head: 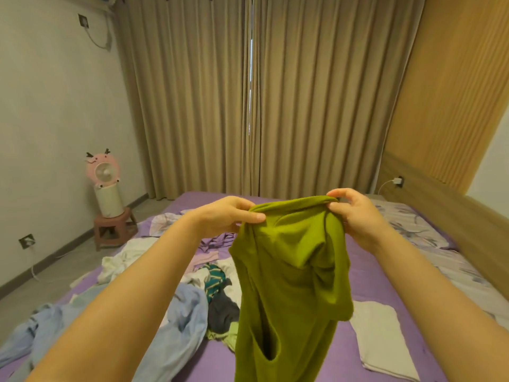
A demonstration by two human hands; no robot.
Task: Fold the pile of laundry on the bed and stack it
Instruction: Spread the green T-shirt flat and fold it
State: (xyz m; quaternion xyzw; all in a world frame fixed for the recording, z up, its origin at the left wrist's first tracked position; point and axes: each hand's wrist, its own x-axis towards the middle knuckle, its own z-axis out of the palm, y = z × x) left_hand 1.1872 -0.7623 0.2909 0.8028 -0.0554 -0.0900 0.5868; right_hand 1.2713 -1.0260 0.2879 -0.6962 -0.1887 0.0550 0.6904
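Above the bed [385, 277], the green garment [289, 285] hangs straight down from its top edge, long axis vertical, clear of the laundry pile [214, 282]. Left hand [228, 216] and right hand [355, 216] each pinch that edge, level and equally near. Fabric: bunched, creased, unfolded.

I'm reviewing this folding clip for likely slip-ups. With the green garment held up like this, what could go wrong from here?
1. The left hand and right hand pinch only the top edge of the green garment, which hangs bunched, so the fold may come out crooked.
2. Laid straight down, it could land on the unfolded pile and tangle.
3. Swung right, it might disturb the folded white piece.
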